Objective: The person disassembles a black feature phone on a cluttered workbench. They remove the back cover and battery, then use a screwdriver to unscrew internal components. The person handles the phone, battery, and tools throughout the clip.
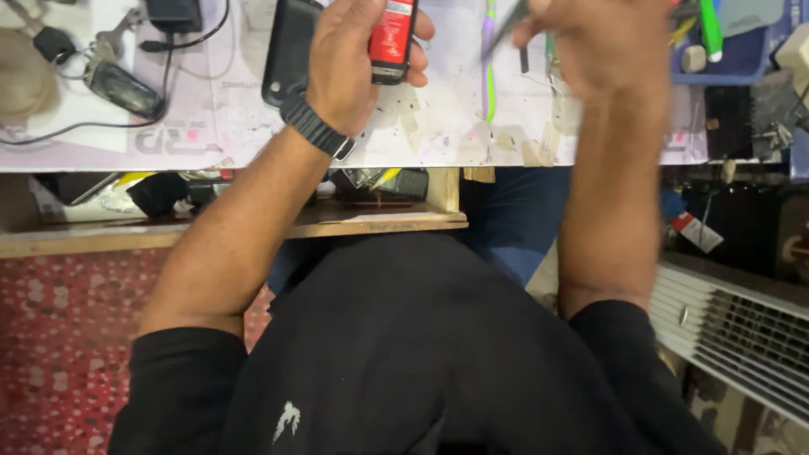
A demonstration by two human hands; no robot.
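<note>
— Red and black plastic, is that what is gripped by the left hand (350, 63)?

— Yes. A slim red and black device (393, 38) is clamped between the fingers and thumb of that hand, above the far part of the white worktop (253, 126). Its long axis is set nearly upright in the view, one end pointed away from the body, the other towards it. A black watch (316, 128) is worn on that wrist.

— And the right hand (602, 42)?

— It is blurred. A thin dark tool (506, 29) appears to be pinched in it, slanted towards the device, but the grip cannot be told for certain. The hands are kept apart.

— The surface?

— Stained and scuffed. A black phone (286, 50) is laid just beside the left hand, keys (109, 76) and a black cable (101, 126) further left, a green toothbrush (490, 67) between the hands. A wooden shelf (253, 223) is seen beneath, a red patterned floor (67, 337) below left, and a white grille (733, 329) at the right.
</note>
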